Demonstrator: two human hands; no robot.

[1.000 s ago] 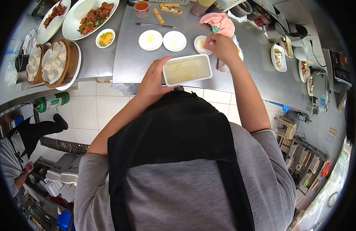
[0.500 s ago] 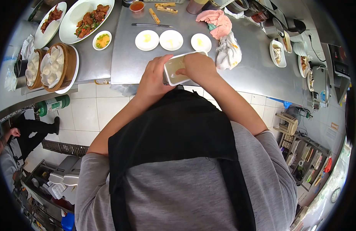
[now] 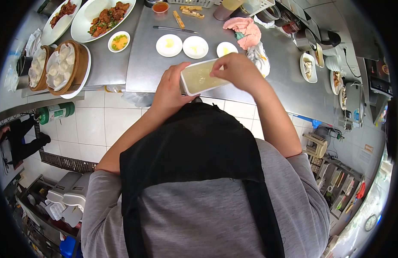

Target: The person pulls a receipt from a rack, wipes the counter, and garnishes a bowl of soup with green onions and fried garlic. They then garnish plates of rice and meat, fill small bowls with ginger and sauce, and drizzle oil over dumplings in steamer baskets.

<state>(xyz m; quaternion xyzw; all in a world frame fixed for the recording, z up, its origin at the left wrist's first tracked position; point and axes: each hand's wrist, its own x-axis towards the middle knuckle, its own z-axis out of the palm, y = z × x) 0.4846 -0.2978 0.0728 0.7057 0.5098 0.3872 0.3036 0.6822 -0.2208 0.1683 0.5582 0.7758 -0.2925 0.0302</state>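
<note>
My left hand [image 3: 171, 86] is wrapped round the left end of a white rectangular container [image 3: 202, 78], which is tilted and holds a pale, cloudy content. Over the container's right part, my right hand [image 3: 237, 71] has its fingertips pinched together; whatever is between them is too small to make out. Beyond the container stand three small white dishes in a row: the left one [image 3: 169, 45], the middle one [image 3: 195, 47] and the right one [image 3: 227, 49]. Each has a little pale yellow stuff in its centre, and my right hand partly covers the right dish.
Left on the steel counter [image 3: 143, 64] are bamboo steamers [image 3: 61, 68] of dumplings, a meat platter [image 3: 100, 21] and a small yellow-green bowl [image 3: 119, 41]. A pen [image 3: 175, 29], clips [image 3: 178, 19], a pink cloth [image 3: 246, 32] and a white cloth [image 3: 259, 59] lie behind. Another person's legs [image 3: 24, 142] show far left.
My right hand has drawn up and to the right from inside the container, exposing more of its content. The view has shifted slightly, and the other person at far left has moved.
</note>
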